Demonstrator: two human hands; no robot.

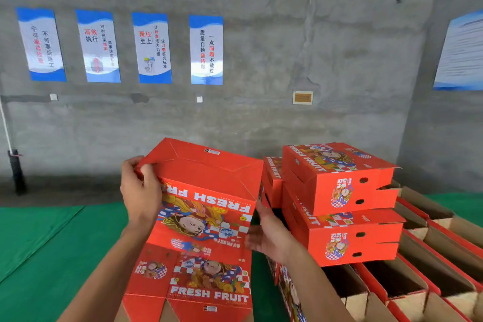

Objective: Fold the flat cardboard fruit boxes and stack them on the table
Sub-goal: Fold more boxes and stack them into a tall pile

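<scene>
A red "FRESH FRUIT" cardboard box (206, 206) stands partly folded in front of me, its printed panel facing me and its plain red upper panels bent back. My left hand (139, 191) grips its upper left edge, fingers curled over the flap. My right hand (269, 235) lies against the box's right side, palm towards it with fingers fairly straight. To the right, two folded red boxes (342, 201) sit stacked one on the other. A third folded box (271, 178) shows behind them.
The table has a green cover (47, 240). A row of opened boxes with brown insides (418, 280) fills the right side. A grey concrete wall with blue posters (206, 49) runs behind. A black post (16, 172) stands at far left.
</scene>
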